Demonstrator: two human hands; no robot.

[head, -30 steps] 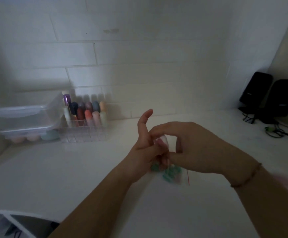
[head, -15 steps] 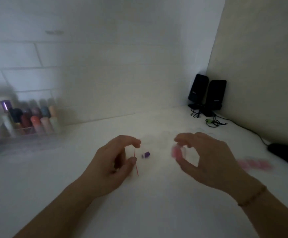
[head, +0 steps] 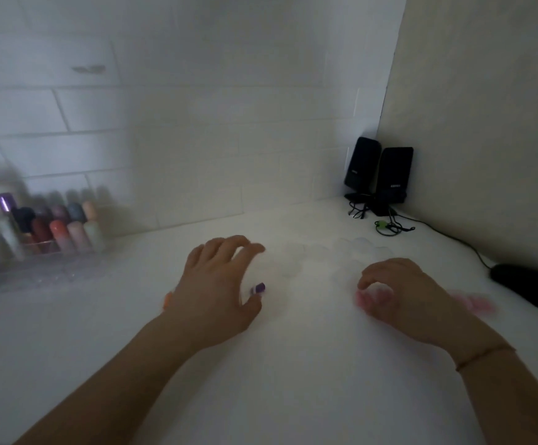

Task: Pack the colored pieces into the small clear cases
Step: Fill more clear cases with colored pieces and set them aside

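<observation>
Dim light, motion blur throughout. White table (head: 287, 364) set in a corner of white tiled wall.

Left hand (head: 216, 284) lies palm down over the table, fingers (head: 242, 244) spread wide and reaching forward, thumb low. A small purple piece (head: 259, 288) sits on the table just beside the thumb tip, under the arch between thumb and fingers; contact cannot be judged. A bit of orange (head: 167, 299) shows at the outer edge of this hand, too blurred to identify.

Right hand (head: 399, 293) is curled, its fingers bent down and inward around a pale pink, partly clear object (head: 375, 293) at the fingertips. It looks like a small case or a pink piece, but blur prevents telling which. The grip reads as narrow, closed round that object. A thin bracelet (head: 482, 354) circles the right wrist.

More pink pieces (head: 474, 303) lie blurred on the table, right of the right hand. Faint clear round cases (head: 357, 247) rest on the table beyond both hands, between them and the back wall.

Far left: a clear organiser (head: 46, 264) with upright coloured tubes (head: 59, 234). Back right corner: two black speakers (head: 378, 171) with cables. A black mouse (head: 530, 289) sits at the right edge.
</observation>
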